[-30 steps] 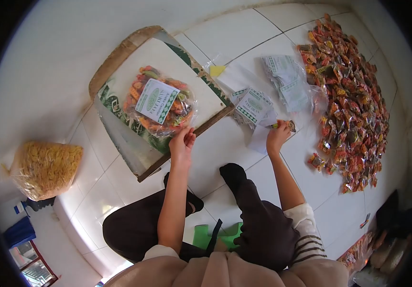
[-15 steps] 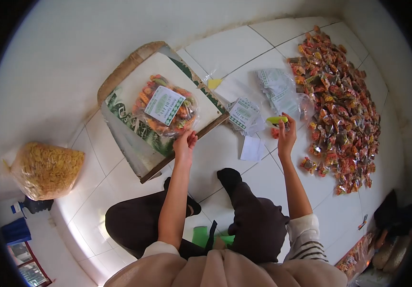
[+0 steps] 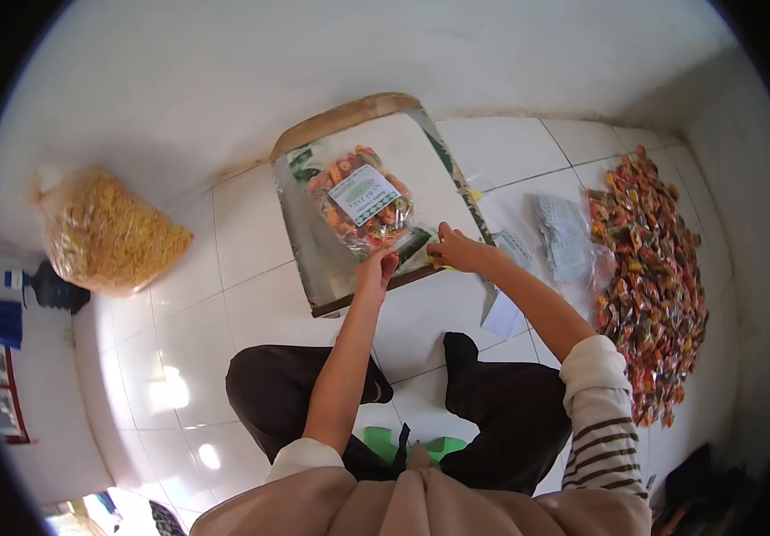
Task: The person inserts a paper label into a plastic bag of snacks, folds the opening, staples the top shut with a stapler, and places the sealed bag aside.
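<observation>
A clear plastic bag of orange and green snack packets (image 3: 347, 226), with a white and green printed label (image 3: 364, 195) on it, lies on a low board with a worn edge (image 3: 349, 121). My left hand (image 3: 376, 270) is closed on the near end of the bag. Just to its right, my right hand (image 3: 458, 250) is over the board's near edge, its fingers curled around what looks like a small lime-green stapler (image 3: 439, 265). Most of that tool is hidden under the fingers.
Printed labels (image 3: 564, 237) and white paper (image 3: 501, 317) lie on the tiled floor right of the board. A large heap of small wrapped snacks (image 3: 648, 286) spreads along the right. A big bag of yellow snacks (image 3: 112, 234) stands at left.
My right hand has moved left with the lime-green stapler, from over the floor by the labels to beside my left hand. My left hand stays at the bag's end. The view has shifted.
</observation>
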Demonstrator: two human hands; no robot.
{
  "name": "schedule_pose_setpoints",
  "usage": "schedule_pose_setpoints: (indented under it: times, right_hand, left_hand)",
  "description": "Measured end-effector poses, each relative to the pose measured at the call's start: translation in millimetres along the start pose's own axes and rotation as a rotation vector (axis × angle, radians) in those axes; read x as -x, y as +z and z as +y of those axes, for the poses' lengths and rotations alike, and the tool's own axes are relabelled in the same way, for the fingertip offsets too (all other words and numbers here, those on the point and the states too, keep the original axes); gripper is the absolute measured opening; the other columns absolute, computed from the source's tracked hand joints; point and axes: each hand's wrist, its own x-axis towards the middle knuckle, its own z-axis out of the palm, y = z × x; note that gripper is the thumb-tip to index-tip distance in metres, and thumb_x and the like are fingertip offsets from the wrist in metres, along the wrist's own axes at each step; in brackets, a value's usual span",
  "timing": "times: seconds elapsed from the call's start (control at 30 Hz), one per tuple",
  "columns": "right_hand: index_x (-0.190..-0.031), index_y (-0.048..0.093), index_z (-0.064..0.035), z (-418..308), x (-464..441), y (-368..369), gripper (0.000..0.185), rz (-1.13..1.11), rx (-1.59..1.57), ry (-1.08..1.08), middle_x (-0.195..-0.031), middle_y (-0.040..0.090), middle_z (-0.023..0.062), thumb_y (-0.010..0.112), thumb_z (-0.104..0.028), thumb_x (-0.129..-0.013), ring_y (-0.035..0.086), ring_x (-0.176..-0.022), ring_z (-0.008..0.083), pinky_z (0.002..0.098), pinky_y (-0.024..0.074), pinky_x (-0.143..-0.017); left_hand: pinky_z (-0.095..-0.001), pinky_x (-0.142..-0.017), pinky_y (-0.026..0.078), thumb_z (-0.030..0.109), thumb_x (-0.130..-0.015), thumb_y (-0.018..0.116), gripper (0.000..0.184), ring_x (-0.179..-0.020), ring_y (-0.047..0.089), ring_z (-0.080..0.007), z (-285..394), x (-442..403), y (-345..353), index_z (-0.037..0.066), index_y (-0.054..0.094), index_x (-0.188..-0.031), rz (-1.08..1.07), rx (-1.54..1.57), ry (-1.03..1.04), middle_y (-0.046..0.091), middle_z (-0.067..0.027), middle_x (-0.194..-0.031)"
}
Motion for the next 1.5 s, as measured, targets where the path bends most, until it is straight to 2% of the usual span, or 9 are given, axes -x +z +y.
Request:
schedule_pose_setpoints:
  times: [0.3, 0.37, 0.47, 0.7, 0.8, 0.87, 0.9, 1.0, 1.5]
  right_hand:
    - [-0.113, 0.051, -0.0174, 3.2, 2.0, 6.6, 0.048, 0.343, 0.108, -0.256, -0.104, 0.039, 0.0147, 0.07, -0.023, -0.069, 0.044, -0.096, 0.0303, 0.0393, 0.0385, -0.086]
    - [-0.114, 0.044, -0.0067, -3.0, 11.9, 9.9, 0.057, 0.561, 0.074, -0.062, -0.103, 0.04, 0.0168, 0.069, -0.032, -0.069, 0.044, -0.095, 0.0337, 0.0413, 0.04, -0.082]
    - [-0.114, 0.039, 0.0005, -11.5, 23.7, 26.6, 0.066, 0.489, 0.122, 0.134, -0.102, 0.041, 0.0176, 0.069, -0.036, -0.068, 0.043, -0.094, 0.0335, 0.0419, 0.0387, -0.082]
    - [-0.112, 0.041, 0.0007, -21.9, 15.1, 42.3, 0.059, 0.429, 0.119, 0.317, -0.103, 0.043, 0.0174, 0.067, -0.033, -0.071, 0.042, -0.096, 0.0333, 0.0417, 0.0371, -0.081]
    - [-0.111, 0.042, 0.0004, -19.6, 8.8, 49.1, 0.05, 0.54, 0.047, 0.018, -0.097, 0.047, 0.0145, 0.064, -0.028, -0.076, 0.047, -0.09, 0.0275, 0.0367, 0.0397, -0.078]
    - [-0.107, 0.045, -0.0016, -32.0, -0.6, 63.8, 0.039, 0.716, -0.687, 0.185, -0.087, 0.051, 0.0086, 0.058, -0.028, -0.082, 0.051, -0.078, 0.0189, 0.0299, 0.0426, -0.069]
    - [-0.107, 0.045, -0.0016, -44.0, -2.7, 60.3, 0.039, 0.712, -0.692, 0.177, -0.087, 0.051, 0.0086, 0.058, -0.028, -0.082, 0.051, -0.078, 0.0189, 0.0299, 0.0426, -0.069]
    - [-0.099, 0.051, -0.0049, -76.2, 1.0, 46.3, 0.037, 0.281, -1.443, 0.366, -0.077, 0.05, 0.0008, 0.051, -0.039, -0.085, 0.051, -0.063, 0.009, 0.0229, 0.0423, -0.056]
    - [-0.086, 0.055, -0.0028, -80.3, -33.8, 37.5, 0.033, 0.338, -1.777, 0.533, -0.069, 0.053, 0.0048, 0.064, -0.033, -0.077, 0.051, -0.056, 0.0148, 0.0265, 0.0414, -0.048]
  left_hand:
    - [-0.024, -0.064, 0.053, 0.001, -0.073, 0.061, 0.014, -0.068, 0.06, -0.016, -9.0, -2.4, -13.4, -0.003, 0.057, -0.087, 0.097, 0.033, 0.025, 0.06, -0.009, -0.076]
    - [-0.0241, -0.063, 0.053, 0.001, -0.073, 0.061, 0.014, -0.068, 0.06, -0.0159, -9.8, -3.7, -12.5, -0.003, 0.058, -0.086, 0.094, 0.04, 0.026, 0.06, -0.0089, -0.075]
    - [-0.0241, -0.063, 0.053, 0.002, -0.073, 0.061, 0.014, -0.068, 0.06, -0.0159, -10.5, -3.4, -10.0, -0.003, 0.057, -0.086, 0.088, 0.035, 0.033, 0.06, -0.0087, -0.075]
    - [-0.0238, -0.062, 0.053, 0.002, -0.072, 0.062, 0.016, -0.068, 0.06, -0.0157, -6.4, -3.7, -11.9, -0.003, 0.057, -0.086, 0.066, 0.039, -0.004, 0.06, -0.0092, -0.076]
    - [-0.0224, -0.061, 0.053, 0.003, -0.073, 0.062, 0.015, -0.067, 0.059, -0.0136, 0.9, -1.5, -11.7, -0.002, 0.058, -0.087, 0.017, -0.016, -0.028, 0.061, -0.0079, -0.078]
    - [-0.0213, -0.059, 0.052, 0.004, -0.072, 0.063, 0.014, -0.066, 0.06, -0.012, 6.1, 0.0, -12.1, 0.001, 0.06, -0.086, 0.015, -0.046, -0.05, 0.062, -0.0061, -0.077]
    - [-0.0203, -0.057, 0.052, 0.005, -0.072, 0.064, 0.013, -0.065, 0.06, -0.0103, 8.9, 0.9, -11.3, 0.004, 0.062, -0.085, 0.005, -0.079, -0.082, 0.062, -0.0043, -0.076]
    - [-0.0195, -0.057, 0.05, 0.007, -0.074, 0.062, 0.012, -0.067, 0.058, -0.0087, 12.0, 2.0, -11.9, 0.006, 0.062, -0.086, 0.019, -0.139, -0.083, 0.061, -0.0012, -0.077]
    - [-0.0222, -0.052, 0.051, 0.007, -0.073, 0.06, 0.012, -0.064, 0.058, -0.0122, 15.7, -0.6, -19.2, 0.003, 0.059, -0.084, 0.095, -0.257, -0.079, 0.059, -0.0034, -0.076]
